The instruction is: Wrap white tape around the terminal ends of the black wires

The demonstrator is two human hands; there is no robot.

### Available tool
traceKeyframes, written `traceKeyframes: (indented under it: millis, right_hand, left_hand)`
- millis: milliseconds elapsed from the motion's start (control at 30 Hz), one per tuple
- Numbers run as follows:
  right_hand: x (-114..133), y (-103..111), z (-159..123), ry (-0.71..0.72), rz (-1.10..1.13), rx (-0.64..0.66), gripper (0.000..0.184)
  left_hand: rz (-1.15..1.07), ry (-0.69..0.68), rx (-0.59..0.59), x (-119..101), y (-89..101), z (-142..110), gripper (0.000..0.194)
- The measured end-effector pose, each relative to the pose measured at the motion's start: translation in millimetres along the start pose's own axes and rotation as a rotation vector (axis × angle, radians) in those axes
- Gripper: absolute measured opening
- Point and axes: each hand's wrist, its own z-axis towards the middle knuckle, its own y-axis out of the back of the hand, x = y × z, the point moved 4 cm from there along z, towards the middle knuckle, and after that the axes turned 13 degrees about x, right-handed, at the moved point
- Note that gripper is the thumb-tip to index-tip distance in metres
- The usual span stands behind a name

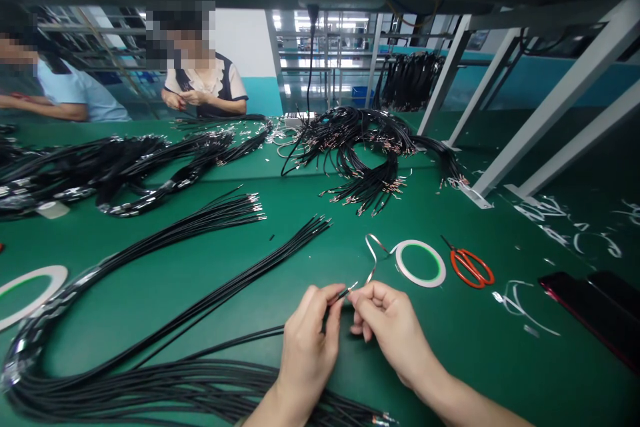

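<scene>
The left hand (311, 340) pinched a black cable (343, 294) near its tip, seemingly to steady it over the bench's (250, 307) near side. Fingertips nearly closed, the right hand (387, 320) held copper-coloured tape (371, 273) against that end, probably for close control.
</scene>
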Motion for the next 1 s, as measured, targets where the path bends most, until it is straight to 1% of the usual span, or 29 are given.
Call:
traceKeyframes:
  millis: [133,300,467,567,767,900,1000]
  right_hand:
    - [0.4,0.5,0.7,-0.004,0.015,-0.004,0.028]
    - [0.4,-0.1,1.6,0.002,0.034,-0.001,0.029]
    - [1.5,-0.4,0.6,0.003,0.035,0.004,0.027]
    - [1.8,-1.0,0.9,0.004,0.041,0.021,0.027]
    - [3.6,-1.8,1.2,0.011,-0.059,0.040,0.026]
    - [5.7,-1.2,-1.0,0.029,-0.111,0.027,0.025]
    - [5.8,-1.3,-2.1,0.023,-0.106,0.015,0.024]
  left_hand:
    - [0.005,-0.013,0.023,-1.7,0.0,-0.7,0.026]
    - [0.039,-0.035,0.057,-0.7,-1.3,-2.4,0.034]
    - [0.051,-0.055,0.053,-0.4,-1.4,-2.3,0.039]
    - [0.031,-0.052,0.039,-1.3,-1.1,-2.4,0.037]
    - [-0.071,0.032,0.036,3.2,-2.0,-1.8,0.030]
    - [-0.079,0.026,0.038,3.8,-2.2,-0.1,0.027]
    - [-0.066,0.020,0.040,3.0,-2.3,1.2,0.027]
